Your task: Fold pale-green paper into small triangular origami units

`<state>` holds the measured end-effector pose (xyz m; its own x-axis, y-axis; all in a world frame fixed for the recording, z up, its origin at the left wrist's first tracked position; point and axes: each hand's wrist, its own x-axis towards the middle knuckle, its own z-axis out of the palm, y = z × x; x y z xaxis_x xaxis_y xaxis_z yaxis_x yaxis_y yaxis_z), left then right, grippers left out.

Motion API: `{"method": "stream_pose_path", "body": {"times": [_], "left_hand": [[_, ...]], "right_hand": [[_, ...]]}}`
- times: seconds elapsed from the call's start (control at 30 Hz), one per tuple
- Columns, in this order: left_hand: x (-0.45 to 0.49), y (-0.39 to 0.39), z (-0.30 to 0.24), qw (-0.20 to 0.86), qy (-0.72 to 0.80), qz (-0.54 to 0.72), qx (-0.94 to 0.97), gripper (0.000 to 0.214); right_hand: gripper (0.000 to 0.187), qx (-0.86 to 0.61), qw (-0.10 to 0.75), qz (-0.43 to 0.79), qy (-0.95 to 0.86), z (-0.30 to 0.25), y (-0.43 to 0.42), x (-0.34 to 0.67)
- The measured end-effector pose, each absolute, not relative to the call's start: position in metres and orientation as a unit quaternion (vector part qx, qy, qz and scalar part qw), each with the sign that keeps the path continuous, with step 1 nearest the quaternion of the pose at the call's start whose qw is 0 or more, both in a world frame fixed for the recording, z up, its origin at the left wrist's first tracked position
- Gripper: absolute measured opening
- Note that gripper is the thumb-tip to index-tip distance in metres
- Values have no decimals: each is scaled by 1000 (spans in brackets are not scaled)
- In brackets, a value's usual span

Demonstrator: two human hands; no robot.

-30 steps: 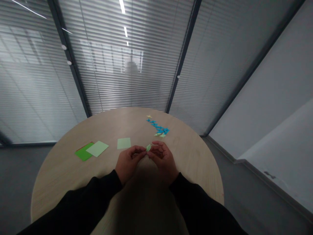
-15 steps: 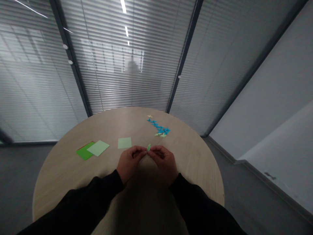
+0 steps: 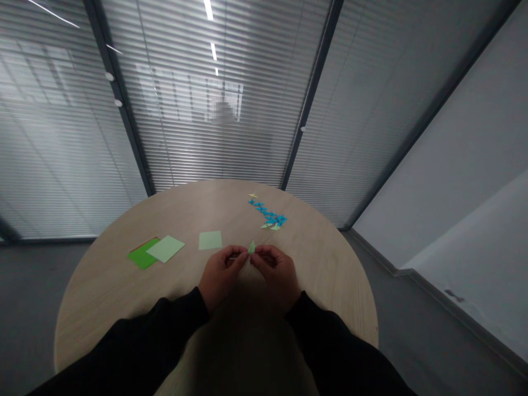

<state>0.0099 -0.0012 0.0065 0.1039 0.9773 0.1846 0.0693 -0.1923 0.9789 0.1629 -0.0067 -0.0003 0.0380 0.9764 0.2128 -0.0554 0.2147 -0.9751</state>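
Between my fingertips stands a small folded piece of light green paper (image 3: 251, 247), its pointed end upward. My left hand (image 3: 220, 275) pinches it from the left with thumb and forefinger. From the right, my right hand (image 3: 278, 274) pinches it in the same way, so its lower part is hidden by the fingers. Just beyond my left hand lies a flat pale green paper square (image 3: 210, 240). Past my right hand sits a cluster of small blue folded paper pieces (image 3: 270, 215), with pale green folded pieces (image 3: 275, 227) at its near end.
On the round wooden table (image 3: 103, 297), another pale green sheet (image 3: 165, 249) overlaps a bright green stack of paper (image 3: 143, 257) at the left. A small yellow folded piece (image 3: 253, 196) lies near the far edge. Blinds (image 3: 223, 148) hang behind the table; a white wall (image 3: 466, 181) rises at right.
The folded green paper has turned slightly between my fingertips and shows a little more of its face. Both hands stay almost in place, still pinching.
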Motion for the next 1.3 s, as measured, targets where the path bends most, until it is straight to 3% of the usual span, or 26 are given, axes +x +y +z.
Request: {"method": "stream_pose_path", "body": {"times": [0.97,1.3], "left_hand": [[7,-2,5,497,361,527,588,22],[7,-1,-1,433,364,540,623,14]], "right_hand": [[27,-404,575,514,-491,5,-8,161],[24,-413,557,515,-505,2,-7,162]]}}
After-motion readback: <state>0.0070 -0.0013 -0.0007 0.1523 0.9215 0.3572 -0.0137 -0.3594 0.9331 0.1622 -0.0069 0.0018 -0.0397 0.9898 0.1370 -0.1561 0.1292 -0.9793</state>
